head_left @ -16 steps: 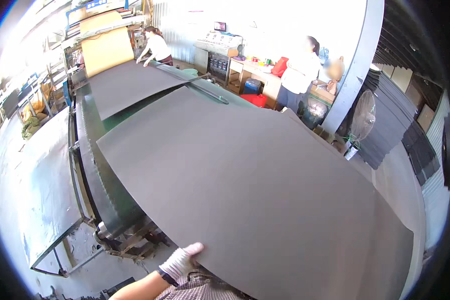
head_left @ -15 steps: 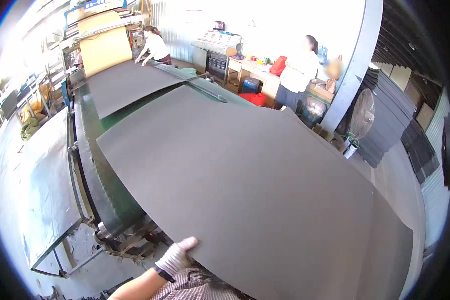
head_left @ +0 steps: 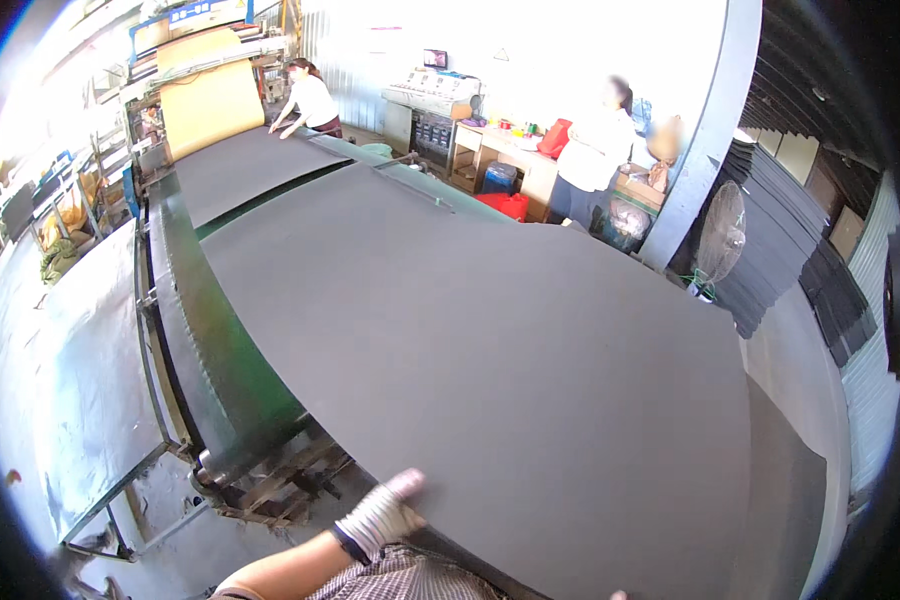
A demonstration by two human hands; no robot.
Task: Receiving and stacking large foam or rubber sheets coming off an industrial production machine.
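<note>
A large dark grey sheet [head_left: 490, 340] stretches from the green conveyor belt [head_left: 210, 370] toward me. My left hand [head_left: 382, 512], in a pale glove, grips the sheet's near left edge, thumb on top and fingers hidden underneath. Of my right hand [head_left: 620, 596] only a fingertip shows, at the lower rim by the near edge; the rest is out of view. Beneath the sheet, at the right, part of another dark sheet [head_left: 788, 480] sticks out. Farther along the belt lies a second grey sheet [head_left: 255, 170], apart from mine by a narrow green gap.
A co-worker [head_left: 312, 100] leans over the far sheet beside a machine with a yellow sheet [head_left: 213, 105]. Another person [head_left: 592, 150] stands by a desk [head_left: 500, 150]. At the right are a blue-grey post [head_left: 705, 130], a fan [head_left: 722, 235] and stacked dark sheets [head_left: 770, 230].
My left hand has shifted right with the sheet's edge. The sheet's far left corner has moved farther up the belt and its right side has bulged. A right fingertip has appeared.
</note>
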